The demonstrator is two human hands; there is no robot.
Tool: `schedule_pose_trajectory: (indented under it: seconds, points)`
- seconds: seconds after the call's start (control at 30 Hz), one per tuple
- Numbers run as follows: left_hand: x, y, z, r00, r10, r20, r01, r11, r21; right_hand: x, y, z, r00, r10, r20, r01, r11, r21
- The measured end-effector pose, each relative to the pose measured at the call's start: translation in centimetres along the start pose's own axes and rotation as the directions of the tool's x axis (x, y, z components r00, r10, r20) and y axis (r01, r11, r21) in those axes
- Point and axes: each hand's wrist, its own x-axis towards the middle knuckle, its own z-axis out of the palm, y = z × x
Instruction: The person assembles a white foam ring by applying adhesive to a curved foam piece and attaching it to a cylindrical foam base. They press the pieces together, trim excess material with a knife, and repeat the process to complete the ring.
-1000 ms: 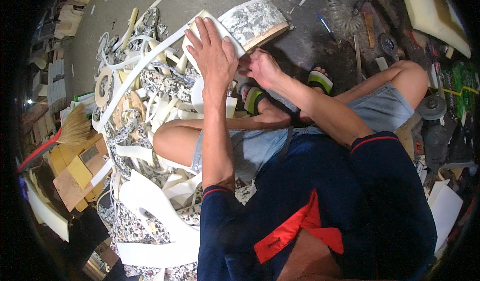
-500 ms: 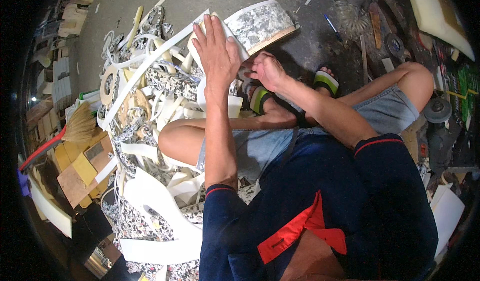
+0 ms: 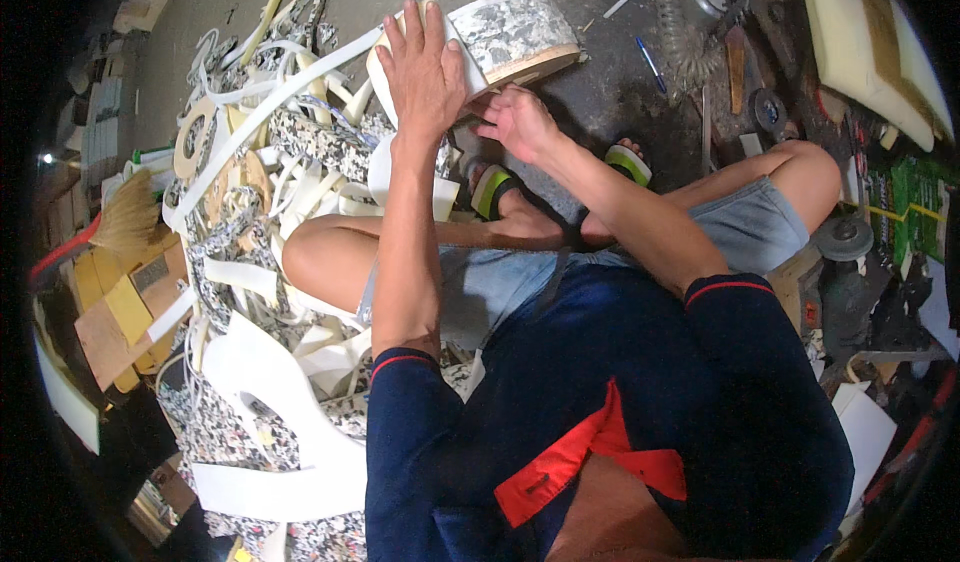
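Note:
A curved block of speckled grey-and-white foam (image 3: 515, 37) with a wooden lower edge lies on the floor ahead of me. White foam sheet (image 3: 470, 57) covers its near left end. My left hand (image 3: 428, 77) lies flat on that sheet, fingers stretched and slightly spread, pressing against it. By the sheet's lower corner is my right hand (image 3: 520, 122), its fingers curled in close to the edge of the block. What those fingers pinch, if anything, is too small to make out. A long white foam strip (image 3: 270, 102) runs from beside my left hand down to the left.
Foam offcuts (image 3: 270, 362) are heaped on my left, with a tape roll (image 3: 193, 142) among them. A straw broom (image 3: 125, 212) is farther left. To the right are a blue pen (image 3: 650, 65), a coiled hose (image 3: 670, 22), a grey disc (image 3: 845, 237) and a large foam piece (image 3: 865, 42).
The whole view has shifted slightly, moving the scene up and to the left. Both hands keep nearly the same place on the foam, the right one with its fingers a little more drawn in.

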Motion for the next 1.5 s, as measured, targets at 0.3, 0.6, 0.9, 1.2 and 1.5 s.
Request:
schedule_pose_trajectory:
  seconds: [0.3, 0.6, 0.9, 1.2, 1.5]
  points:
    - [-2.1, 1.7, -1.2, 0.895, -0.441, -0.069, 0.438, 0.897, -0.053, -0.2, 0.0, 2.1, 1.0, 0.025, -0.007, -0.025, 0.997, -0.073]
    - [-2.4, 2.2, -0.3, 0.893, -0.449, -0.02, 0.449, 0.893, -0.027, -0.3, 1.5, 2.0, 0.996, -0.072, 0.057, 0.075, 0.996, -0.039]
    - [-2.7, -5.9, 1.4, 0.83, -0.555, 0.055, 0.54, 0.774, -0.331, 0.2, 0.1, 0.9, 0.985, 0.049, 0.168, -0.049, 0.999, -0.006]
    - [-3.8, -10.5, 4.8, 0.595, -0.768, 0.238, 0.728, 0.389, -0.564, 0.1, 0.0, 0.6, 0.998, 0.056, 0.042, -0.049, 0.987, -0.15]
    - [-4.6, -9.9, 3.2, 0.373, -0.858, 0.354, 0.804, 0.109, -0.584, 1.3, -1.4, 0.8, 0.963, 0.106, 0.248, -0.036, 0.962, -0.271]
